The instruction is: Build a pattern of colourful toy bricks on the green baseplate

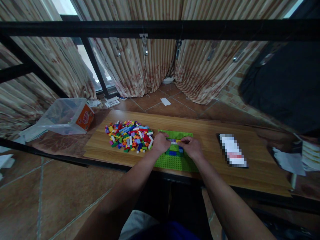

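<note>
the brick row (174, 142) is seen over the green baseplate (175, 163), by the desk's (206, 133) near edge. its ends are met by the left hand (161, 143) and right hand (192, 147); whether it is gripped cannot be told. light, stiff handling is expected; ends are best pinched.

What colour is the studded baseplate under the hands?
The baseplate is lime green, clearest in the head view.

A long wood-grain tabletop (260, 160) carries a green studded baseplate (175, 164), which reaches the edge nearest the viewer. Just left of the baseplate spreads a loose heap of small toy bricks (130, 136) (red, blue, yellow, white, orange and more), while to the baseplate's right, apart from it, lies a phone (232, 151), its screen pixelated.
</note>
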`<state>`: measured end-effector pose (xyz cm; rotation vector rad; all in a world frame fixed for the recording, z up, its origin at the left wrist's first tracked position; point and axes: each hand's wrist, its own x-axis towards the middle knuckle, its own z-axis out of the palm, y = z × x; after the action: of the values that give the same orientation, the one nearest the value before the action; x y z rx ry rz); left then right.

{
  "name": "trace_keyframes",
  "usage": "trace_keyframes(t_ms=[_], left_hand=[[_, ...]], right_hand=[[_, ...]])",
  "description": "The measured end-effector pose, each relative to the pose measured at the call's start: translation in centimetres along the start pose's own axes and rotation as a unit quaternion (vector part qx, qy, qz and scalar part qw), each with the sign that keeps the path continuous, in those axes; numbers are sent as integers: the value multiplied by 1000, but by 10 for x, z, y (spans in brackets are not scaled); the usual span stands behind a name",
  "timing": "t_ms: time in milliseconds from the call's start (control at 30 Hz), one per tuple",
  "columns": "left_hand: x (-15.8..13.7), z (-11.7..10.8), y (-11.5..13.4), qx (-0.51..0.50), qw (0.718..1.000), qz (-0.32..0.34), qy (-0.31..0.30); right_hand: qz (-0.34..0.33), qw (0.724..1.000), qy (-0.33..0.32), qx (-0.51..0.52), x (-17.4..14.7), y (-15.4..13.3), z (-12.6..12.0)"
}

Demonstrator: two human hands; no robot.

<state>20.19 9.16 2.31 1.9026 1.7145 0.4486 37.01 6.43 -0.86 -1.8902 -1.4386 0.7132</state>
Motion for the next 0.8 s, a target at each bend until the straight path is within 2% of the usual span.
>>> trace_keyframes(t_ms=[800], left_hand=[[5, -5, 1, 18, 999, -4, -40]], right_hand=[[2, 1000, -8, 17, 4, 5, 1]])
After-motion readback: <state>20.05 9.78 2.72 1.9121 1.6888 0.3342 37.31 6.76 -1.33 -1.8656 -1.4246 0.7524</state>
